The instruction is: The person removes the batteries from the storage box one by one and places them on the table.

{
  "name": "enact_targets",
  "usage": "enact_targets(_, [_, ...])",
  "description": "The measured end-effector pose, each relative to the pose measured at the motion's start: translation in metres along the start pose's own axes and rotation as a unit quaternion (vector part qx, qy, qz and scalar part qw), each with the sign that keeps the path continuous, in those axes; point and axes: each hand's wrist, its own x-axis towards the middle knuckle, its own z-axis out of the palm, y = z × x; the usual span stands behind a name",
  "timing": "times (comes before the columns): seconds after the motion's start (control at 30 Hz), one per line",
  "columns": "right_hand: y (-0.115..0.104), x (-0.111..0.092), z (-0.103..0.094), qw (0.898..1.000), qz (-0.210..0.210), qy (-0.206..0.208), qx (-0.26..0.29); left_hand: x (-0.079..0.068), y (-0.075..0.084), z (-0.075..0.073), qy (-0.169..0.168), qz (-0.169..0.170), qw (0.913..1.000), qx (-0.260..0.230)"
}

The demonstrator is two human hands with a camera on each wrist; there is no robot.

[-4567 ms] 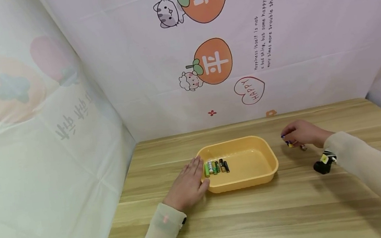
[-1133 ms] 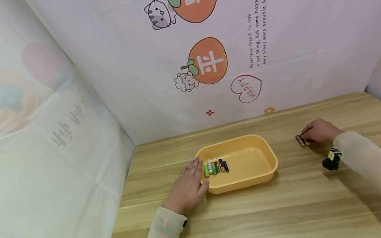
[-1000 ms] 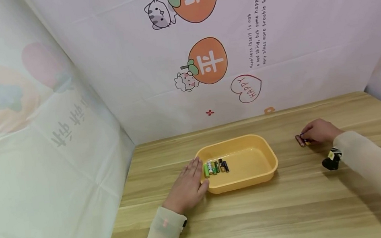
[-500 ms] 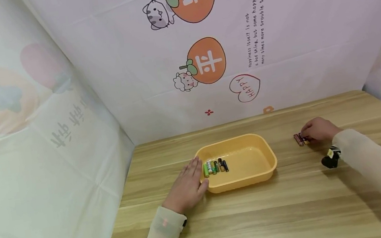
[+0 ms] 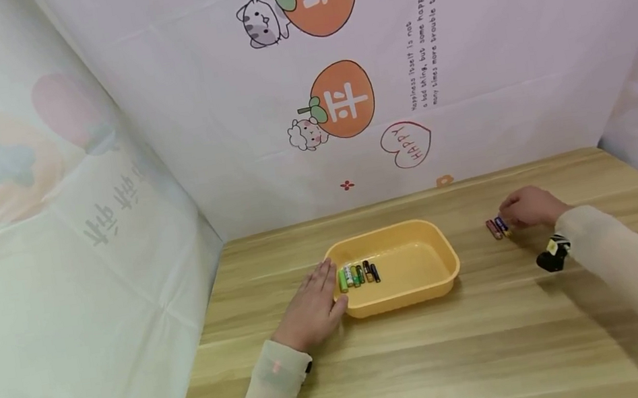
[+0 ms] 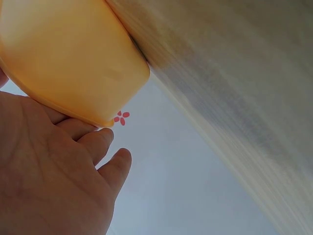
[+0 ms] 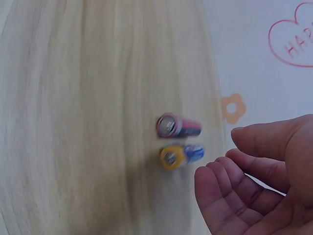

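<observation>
My left hand (image 5: 309, 309) rests with straight fingers along the left end of the yellow plastic tray (image 5: 401, 302); in the left wrist view those fingers touch the tray's outer wall (image 6: 83, 58) under the rim. Inside the tray, at its left side, several batteries lie in a row, among them a light green battery (image 5: 343, 282). To the right of the tray, a red battery (image 5: 493, 230) and a blue and yellow battery (image 7: 181, 155) lie side by side on the table. My right hand (image 7: 259, 181) is just beside this pair, fingers loosely bent, nothing between thumb and fingers.
The wood-grain table (image 5: 415, 362) ends at a white printed cloth (image 5: 268, 186) hanging behind it. Another cloth (image 5: 96, 312) closes off the left side. A black wrist camera (image 5: 552, 258) hangs below the right cuff.
My right hand has moved right from near the tray and let go of the blue and yellow battery, now beside the red one. The left hand has stayed on the tray.
</observation>
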Motion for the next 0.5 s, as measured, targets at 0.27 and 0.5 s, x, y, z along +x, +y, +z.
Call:
enact_targets(0.27, [-0.028, -0.003, 0.001, 0.998, 0.004, 0.006, 0.065, 0.004, -0.001, -0.005, 0.002, 0.001, 1.0, 0.005])
enact_targets(0.5, [-0.051, -0.008, 0.009, 0.999, 0.0, -0.003, 0.043, 0.001, -0.001, -0.003, -0.002, -0.001, 1.0, 0.007])
